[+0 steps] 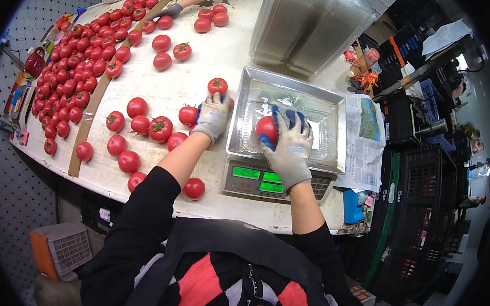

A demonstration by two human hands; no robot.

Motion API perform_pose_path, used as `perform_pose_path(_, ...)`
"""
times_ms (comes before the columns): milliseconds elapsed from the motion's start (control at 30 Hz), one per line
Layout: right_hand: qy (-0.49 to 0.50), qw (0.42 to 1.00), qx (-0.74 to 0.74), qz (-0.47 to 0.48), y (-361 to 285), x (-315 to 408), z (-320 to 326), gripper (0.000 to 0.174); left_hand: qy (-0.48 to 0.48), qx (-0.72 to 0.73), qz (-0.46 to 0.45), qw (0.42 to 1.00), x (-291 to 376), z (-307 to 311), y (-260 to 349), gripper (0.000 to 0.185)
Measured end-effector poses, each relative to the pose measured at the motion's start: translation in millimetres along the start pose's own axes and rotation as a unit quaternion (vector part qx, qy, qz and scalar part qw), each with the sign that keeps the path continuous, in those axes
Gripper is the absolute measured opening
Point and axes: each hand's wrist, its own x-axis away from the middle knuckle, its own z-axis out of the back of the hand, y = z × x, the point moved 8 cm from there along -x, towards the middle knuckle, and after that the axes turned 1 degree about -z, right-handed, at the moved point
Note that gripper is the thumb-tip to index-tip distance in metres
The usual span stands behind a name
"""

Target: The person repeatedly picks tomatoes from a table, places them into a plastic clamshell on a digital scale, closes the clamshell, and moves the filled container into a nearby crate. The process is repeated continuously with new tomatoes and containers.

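My right hand, in a grey glove with blue fingertips, grips a red tomato from its right side. That tomato is in a clear plastic tray on the metal pan of a digital scale with lit green displays. Just left of the pan, my gloved left hand curls over another tomato, of which only a red sliver shows. One tomato sits right beyond its fingertips, and a second lies against its left side. Further loose tomatoes lie left of my forearm.
A wooden strip bounds a large tomato heap on the left. Tall stacks of clear plastic trays stand behind the scale. Another person's gloved hand reaches among the tomatoes at the far side. Newspaper and black crates are to the right.
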Motion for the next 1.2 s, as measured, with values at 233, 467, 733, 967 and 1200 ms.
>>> perform_pose_path(233,-0.066,0.997,-0.023,-0.029,6.3,-4.9,-8.1,0.081,0.181,0.581,0.174,0.774,-12.5,48.4,-66.1,0.075)
perform_pose_path(467,-0.034,0.996,-0.038,-0.072,23.8,-4.4,-25.1,0.1,-0.017,0.56,-0.098,0.822,-6.1,127.5,80.9,0.079)
perform_pose_path(733,-0.039,0.973,-0.224,-0.047,40.4,4.4,-30.5,0.101,-0.179,0.349,-0.333,0.857,-15.3,119.5,122.0,0.074)
perform_pose_path(967,-0.035,0.964,-0.261,-0.036,44.4,0.7,-32.7,0.092,-0.1,0.227,-0.311,0.917,-6.1,112.0,134.5,0.07)
perform_pose_path(1200,0.026,0.955,-0.294,-0.035,51.8,2.9,-34.3,0.088,-0.024,0.418,-0.066,0.906,14.0,114.5,127.7,0.067)
